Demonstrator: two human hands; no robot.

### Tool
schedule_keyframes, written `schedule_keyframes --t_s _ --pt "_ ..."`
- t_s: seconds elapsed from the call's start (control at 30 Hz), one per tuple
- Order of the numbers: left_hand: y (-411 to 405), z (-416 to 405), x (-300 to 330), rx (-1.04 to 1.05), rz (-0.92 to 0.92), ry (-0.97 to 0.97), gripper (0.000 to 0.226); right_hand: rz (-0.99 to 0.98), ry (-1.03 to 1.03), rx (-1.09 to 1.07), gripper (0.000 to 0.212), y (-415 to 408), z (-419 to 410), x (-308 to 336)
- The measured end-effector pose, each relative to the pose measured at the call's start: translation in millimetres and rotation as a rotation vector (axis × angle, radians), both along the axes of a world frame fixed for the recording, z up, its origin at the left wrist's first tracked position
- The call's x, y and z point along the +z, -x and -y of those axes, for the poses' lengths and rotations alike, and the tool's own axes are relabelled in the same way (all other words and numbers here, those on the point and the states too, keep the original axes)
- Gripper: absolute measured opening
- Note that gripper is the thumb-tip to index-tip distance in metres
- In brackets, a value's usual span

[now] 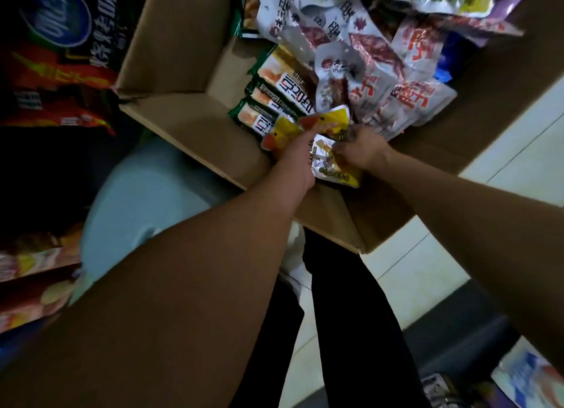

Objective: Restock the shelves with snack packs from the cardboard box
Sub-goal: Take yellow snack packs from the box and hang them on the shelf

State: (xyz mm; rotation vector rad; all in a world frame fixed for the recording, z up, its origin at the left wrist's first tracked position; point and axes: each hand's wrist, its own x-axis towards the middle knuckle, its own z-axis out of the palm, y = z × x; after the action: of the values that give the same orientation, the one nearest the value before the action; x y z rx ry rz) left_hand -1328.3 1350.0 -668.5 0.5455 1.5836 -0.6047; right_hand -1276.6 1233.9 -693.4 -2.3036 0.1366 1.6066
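Pale tiled floor (427, 273), dim light

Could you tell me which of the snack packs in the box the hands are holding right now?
The small yellow packs at the cardboard box's near edge; the green-edged and red-and-white packs lie untouched.

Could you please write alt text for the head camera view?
Both hands reach into an open cardboard box of snack packs: the left hand grips yellow packs, and the right hand holds another yellow pack. Stocked shelves stand to the left.
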Motion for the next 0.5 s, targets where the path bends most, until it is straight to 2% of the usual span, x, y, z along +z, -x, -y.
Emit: schedule_keyframes --t_s 0.07,0.17,0.3,0.37,0.4,0.5 --pt "5.3 6.4 -4.4 -0.052 -0.028 -0.062 0.053 -0.041 -0.036 -0.029 0.031 -1.7 4.5 -2.0" --pt "4.0 16.4 -0.3 -0.117 -0.057 -0.151 0.045 -0.066 -0.070 -0.046 0.049 -8.0 6.8 3.3" --pt "0.2 18.7 20.2 -0.199 -0.060 -0.100 0.033 -0.157 -0.132 -0.056 0.036 -13.1 8.5 23.4" --pt "0.4 13.9 30.7 -0.280 0.001 -0.012 0.017 -0.201 -0.225 -0.194 0.021 -10.4 10.1 33.6" --pt "0.7 9.8 35.7 -0.311 0.031 0.032 0.017 -0.246 -0.282 -0.308 0.014 -8.0 11.4 39.1" --pt "1.2 -11.8 44.0 -0.392 0.091 0.073 0.018 -0.390 -0.422 -0.492 0.016 -2.0 13.0 51.5"
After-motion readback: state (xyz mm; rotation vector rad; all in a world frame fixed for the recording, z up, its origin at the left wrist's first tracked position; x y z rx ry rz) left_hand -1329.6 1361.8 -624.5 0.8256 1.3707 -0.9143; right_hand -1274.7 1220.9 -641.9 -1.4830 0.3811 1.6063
